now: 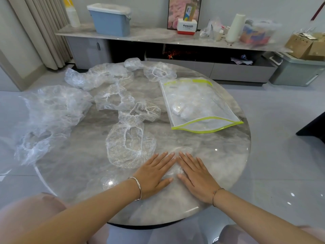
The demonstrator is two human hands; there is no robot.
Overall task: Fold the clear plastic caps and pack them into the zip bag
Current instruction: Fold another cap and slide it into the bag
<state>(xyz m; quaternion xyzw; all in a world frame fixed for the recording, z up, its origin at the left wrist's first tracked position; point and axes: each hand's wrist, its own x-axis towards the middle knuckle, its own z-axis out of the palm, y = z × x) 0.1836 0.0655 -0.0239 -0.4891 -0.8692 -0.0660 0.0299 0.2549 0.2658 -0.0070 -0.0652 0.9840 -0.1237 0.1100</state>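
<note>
My left hand [154, 175] and my right hand [197, 176] lie flat side by side, fingers straight, pressing a clear plastic cap [175, 170] down on the round marble table [219, 164]. The cap is mostly hidden under my palms. Just left of my hands lies another crumpled clear cap [130, 145]. Several more caps are spread across the table's left and far side, such as one large cap [51, 113]. A clear zip bag [198, 104] with yellow-green edges lies at the right, with folded caps inside.
Beyond the table stands a long low cabinet [158, 36] with a blue bin [110, 19], a red-and-white box [186, 26] and clutter on it. A grey storage box [295, 71] sits on the floor at the right. My knees show at the bottom.
</note>
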